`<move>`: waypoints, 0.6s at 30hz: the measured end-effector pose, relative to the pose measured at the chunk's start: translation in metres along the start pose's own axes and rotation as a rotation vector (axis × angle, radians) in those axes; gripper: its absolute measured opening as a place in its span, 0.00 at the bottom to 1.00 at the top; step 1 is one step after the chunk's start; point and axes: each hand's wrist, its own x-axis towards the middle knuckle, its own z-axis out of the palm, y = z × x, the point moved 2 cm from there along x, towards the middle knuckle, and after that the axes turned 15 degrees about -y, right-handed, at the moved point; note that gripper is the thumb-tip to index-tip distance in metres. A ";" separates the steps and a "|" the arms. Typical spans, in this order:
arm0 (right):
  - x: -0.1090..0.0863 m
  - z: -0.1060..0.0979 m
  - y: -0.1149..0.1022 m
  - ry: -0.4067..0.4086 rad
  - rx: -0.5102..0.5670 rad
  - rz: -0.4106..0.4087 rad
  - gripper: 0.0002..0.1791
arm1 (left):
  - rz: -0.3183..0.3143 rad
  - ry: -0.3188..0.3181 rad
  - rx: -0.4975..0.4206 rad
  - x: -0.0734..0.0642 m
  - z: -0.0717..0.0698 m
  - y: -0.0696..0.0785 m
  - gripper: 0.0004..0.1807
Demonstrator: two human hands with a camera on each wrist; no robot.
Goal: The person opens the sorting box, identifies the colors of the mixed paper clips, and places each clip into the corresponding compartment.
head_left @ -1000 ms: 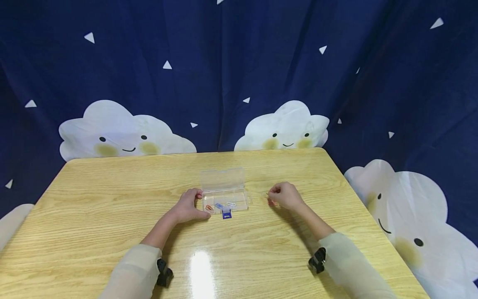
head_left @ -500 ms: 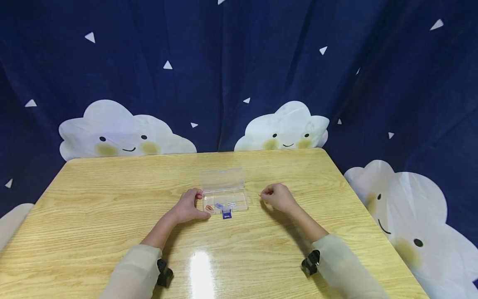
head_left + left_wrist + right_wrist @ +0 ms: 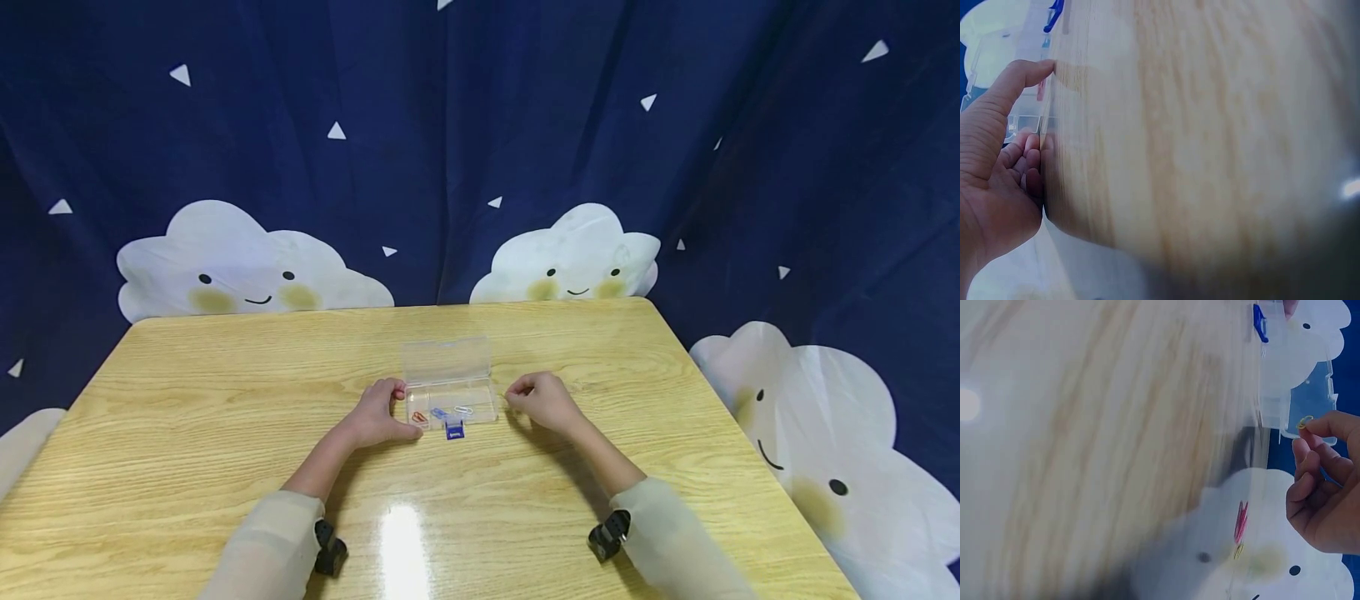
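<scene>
A clear plastic compartment box (image 3: 480,393) lies on the table with its lid (image 3: 446,360) raised at the back and a blue latch (image 3: 454,430) at the front. Inside are red paper clips (image 3: 419,418) on the left, blue paper clips (image 3: 439,412) in the middle and a white paper clip (image 3: 464,410) further right. My left hand (image 3: 378,414) grips the box's left end, thumb at the front corner and fingers round the side. Just off the right end, my right hand (image 3: 546,402) pinches a yellow paper clip (image 3: 1304,422) between thumb and fingertip.
In the right wrist view, pink paper clips (image 3: 1242,522) and a yellow clip (image 3: 1239,551) lie on the wooden table (image 3: 225,433) below my right hand. A dark blue curtain (image 3: 442,150) with clouds hangs behind the table's far edge.
My right hand has moved left, up to the right end of the box. The left hand and the box have stayed in place.
</scene>
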 end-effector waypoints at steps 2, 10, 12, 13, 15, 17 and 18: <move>0.000 0.002 -0.002 -0.004 0.002 -0.002 0.09 | 0.002 0.001 -0.001 0.000 0.000 0.000 0.38; 0.004 0.011 -0.009 0.016 -0.016 -0.020 0.07 | 0.008 0.006 0.005 0.000 0.000 0.000 0.37; 0.005 0.013 -0.009 0.012 -0.010 -0.020 0.07 | 0.008 0.007 0.006 0.000 0.000 0.000 0.37; 0.005 0.014 -0.010 0.010 -0.008 -0.019 0.07 | 0.009 0.008 0.006 0.000 0.000 0.000 0.37; 0.005 0.015 -0.011 0.004 -0.001 -0.014 0.07 | 0.011 0.008 0.004 0.001 0.000 -0.001 0.37; 0.006 0.017 -0.011 -0.005 0.006 -0.007 0.06 | 0.011 0.008 0.002 0.001 0.001 -0.002 0.37; 0.006 0.018 -0.011 -0.008 0.008 -0.007 0.06 | 0.012 0.008 0.001 0.001 0.001 -0.002 0.37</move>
